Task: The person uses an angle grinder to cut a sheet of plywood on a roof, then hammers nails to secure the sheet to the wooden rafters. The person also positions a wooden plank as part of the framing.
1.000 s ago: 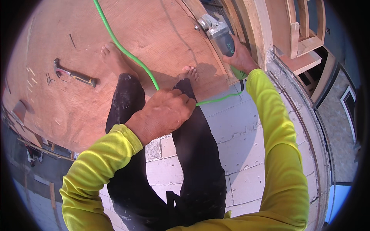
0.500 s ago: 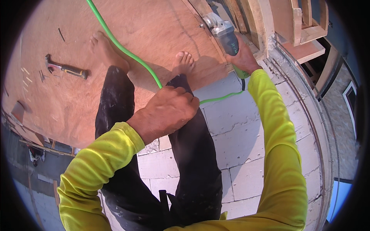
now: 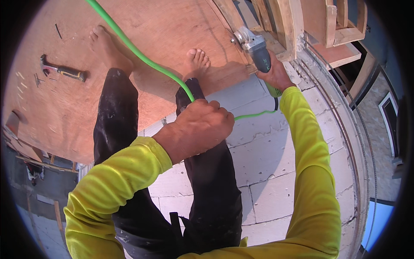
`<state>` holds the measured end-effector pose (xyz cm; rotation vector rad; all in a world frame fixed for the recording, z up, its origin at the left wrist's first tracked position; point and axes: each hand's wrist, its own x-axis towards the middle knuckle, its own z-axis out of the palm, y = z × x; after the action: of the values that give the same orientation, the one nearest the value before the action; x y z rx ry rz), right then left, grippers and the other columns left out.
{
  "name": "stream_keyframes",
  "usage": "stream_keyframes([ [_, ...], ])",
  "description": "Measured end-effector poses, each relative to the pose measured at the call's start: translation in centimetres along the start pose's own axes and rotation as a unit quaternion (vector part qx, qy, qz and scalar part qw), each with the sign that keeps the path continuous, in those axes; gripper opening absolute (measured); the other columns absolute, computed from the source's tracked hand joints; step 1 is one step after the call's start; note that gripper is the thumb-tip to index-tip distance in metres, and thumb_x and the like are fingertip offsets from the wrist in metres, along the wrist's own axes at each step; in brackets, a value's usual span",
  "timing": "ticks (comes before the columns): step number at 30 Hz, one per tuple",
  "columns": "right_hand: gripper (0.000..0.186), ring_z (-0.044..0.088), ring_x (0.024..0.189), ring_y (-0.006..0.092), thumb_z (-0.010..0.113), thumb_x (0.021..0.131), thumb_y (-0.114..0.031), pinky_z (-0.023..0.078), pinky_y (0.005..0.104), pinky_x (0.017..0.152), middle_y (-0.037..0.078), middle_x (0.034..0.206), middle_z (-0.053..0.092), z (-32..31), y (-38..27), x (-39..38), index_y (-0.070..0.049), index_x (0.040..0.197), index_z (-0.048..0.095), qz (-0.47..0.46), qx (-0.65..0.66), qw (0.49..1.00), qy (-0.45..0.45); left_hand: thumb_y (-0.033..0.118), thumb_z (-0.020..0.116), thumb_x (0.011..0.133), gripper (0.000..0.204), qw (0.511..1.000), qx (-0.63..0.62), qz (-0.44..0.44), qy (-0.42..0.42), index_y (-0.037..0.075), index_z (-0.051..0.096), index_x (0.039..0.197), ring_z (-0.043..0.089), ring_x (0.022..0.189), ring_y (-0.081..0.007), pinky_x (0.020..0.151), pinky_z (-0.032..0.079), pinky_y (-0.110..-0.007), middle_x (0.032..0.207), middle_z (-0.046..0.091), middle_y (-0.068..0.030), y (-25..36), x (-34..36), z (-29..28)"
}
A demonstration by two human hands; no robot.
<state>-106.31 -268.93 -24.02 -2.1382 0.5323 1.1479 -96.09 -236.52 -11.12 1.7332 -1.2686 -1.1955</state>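
Note:
My right hand (image 3: pixel 277 74) is wrapped round the body of an angle grinder (image 3: pixel 258 52), dark grey and green with a silver head. The grinder's head lies at the edge of the plywood sheet (image 3: pixel 168 39), beside wooden framing. From its back end a bright green power cord (image 3: pixel 258 114) runs to my left hand (image 3: pixel 200 128). That hand is closed in a fist round the cord, in front of my right shin. Beyond the fist, the cord (image 3: pixel 142 58) stretches up and left across the plywood. My bare feet rest on the sheet.
A claw hammer (image 3: pixel 62 69) lies on the plywood at left, with several dark nails (image 3: pixel 38 80) near it. White blockwork (image 3: pixel 267 155) is below me. Wooden frames (image 3: pixel 340 26) stand at the upper right. Steel bars (image 3: pixel 332 108) run along the right edge, and a lower level shows at far left.
My left hand has shifted slightly right and down with the cord. The grinder sits a little lower and further right in view. The hammer and my feet appear further left as the view shifts.

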Motion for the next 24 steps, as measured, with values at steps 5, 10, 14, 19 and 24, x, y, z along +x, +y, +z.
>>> stream_keyframes([
  [5, 0.086, 0.069, 0.1, 0.0371, 0.08, 0.074, -0.018, 0.053, 0.0412, 0.091, 0.023, 0.108, 0.068, 0.2, 1.6, -1.7, -0.006, 0.148, 0.037, 0.041, -0.004, 0.999, -0.023, 0.008, 0.073, 0.072, 0.008, 0.998, 0.026, 0.032, 0.051, 0.003, 0.067, 0.073, 0.069, 0.071, -0.0241, 0.063, 0.057, -0.035, 0.069, 0.065, -0.0069, 1.1, 1.0, 1.6],
  [10, 0.087, 0.069, 0.101, 0.0375, 0.08, 0.074, -0.019, 0.053, 0.0419, 0.092, 0.024, 0.11, 0.068, 0.5, 3.3, -3.3, -0.005, 0.148, 0.037, 0.062, -0.017, 0.997, -0.032, 0.011, 0.074, 0.07, 0.009, 0.997, 0.02, 0.032, 0.065, 0.004, 0.068, 0.072, 0.069, 0.068, -0.022, 0.059, 0.055, -0.034, 0.068, 0.065, -0.0053, 2.0, 1.9, 2.7],
  [14, 0.086, 0.068, 0.103, 0.0369, 0.08, 0.075, -0.019, 0.053, 0.0417, 0.093, 0.025, 0.113, 0.067, 0.5, 4.3, -4.1, -0.004, 0.149, 0.038, 0.075, -0.027, 0.996, -0.048, 0.012, 0.075, 0.07, 0.009, 0.998, 0.012, 0.026, 0.064, 0.005, 0.069, 0.072, 0.069, 0.069, -0.0217, 0.058, 0.055, -0.032, 0.067, 0.065, -0.0053, 2.8, 2.6, 3.4],
  [19, 0.089, 0.067, 0.105, 0.0364, 0.08, 0.075, -0.017, 0.052, 0.041, 0.095, 0.025, 0.114, 0.067, 0.4, 5.7, -5.3, -0.003, 0.15, 0.036, 0.103, -0.042, 0.992, -0.062, 0.011, 0.074, 0.07, 0.008, 0.998, -0.017, 0.03, 0.06, 0.005, 0.069, 0.073, 0.069, 0.069, -0.0219, 0.059, 0.055, -0.032, 0.067, 0.066, -0.0056, 3.3, 3.5, 3.5],
  [24, 0.087, 0.067, 0.105, 0.0381, 0.08, 0.074, -0.017, 0.052, 0.0418, 0.095, 0.025, 0.113, 0.068, 0.1, 6.0, -5.9, -0.002, 0.149, 0.037, 0.123, -0.048, 0.988, -0.082, 0.011, 0.069, 0.082, 0.01, 0.999, -0.039, 0.029, 0.012, 0.002, 0.065, 0.083, 0.067, 0.074, -0.0228, 0.064, 0.056, -0.034, 0.071, 0.063, -0.0075, 3.9, 4.1, 4.0],
])
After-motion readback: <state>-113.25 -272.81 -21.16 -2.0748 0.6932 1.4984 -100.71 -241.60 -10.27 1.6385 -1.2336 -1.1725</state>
